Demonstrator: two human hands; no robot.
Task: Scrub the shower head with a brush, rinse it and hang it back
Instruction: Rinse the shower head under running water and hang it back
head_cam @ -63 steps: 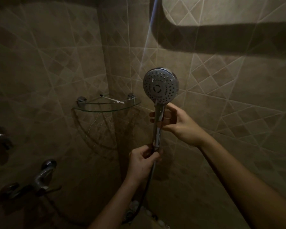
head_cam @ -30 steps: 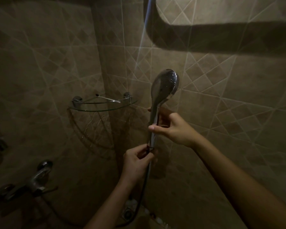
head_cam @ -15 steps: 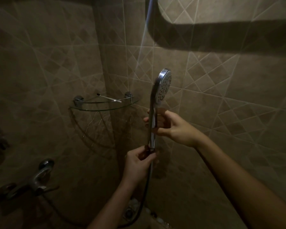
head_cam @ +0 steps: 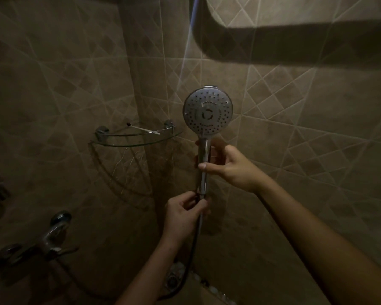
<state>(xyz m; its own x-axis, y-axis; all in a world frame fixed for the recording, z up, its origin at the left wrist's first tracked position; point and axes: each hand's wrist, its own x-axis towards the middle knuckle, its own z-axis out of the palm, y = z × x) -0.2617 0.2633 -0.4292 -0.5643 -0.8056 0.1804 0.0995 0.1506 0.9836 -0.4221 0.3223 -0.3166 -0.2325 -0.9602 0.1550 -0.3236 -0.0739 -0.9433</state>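
A chrome shower head (head_cam: 207,111) stands upright in front of the tiled corner, its round nozzle face turned toward me. My right hand (head_cam: 228,165) grips the upper part of its handle, thumb across the front. My left hand (head_cam: 184,213) pinches the base of the handle where the dark hose (head_cam: 194,243) joins it. The hose drops down and curves left toward the floor. No brush shows in view.
A glass corner shelf (head_cam: 136,140) with a thin white stick on it hangs left of the shower head. A chrome mixer tap (head_cam: 51,236) sits low on the left wall. A floor drain (head_cam: 173,280) lies below my left arm. The lighting is dim.
The shower head has been twisted on its axis: its back showed, then its edge, and now the nozzle face points at me again. Both hands kept their places on the handle.
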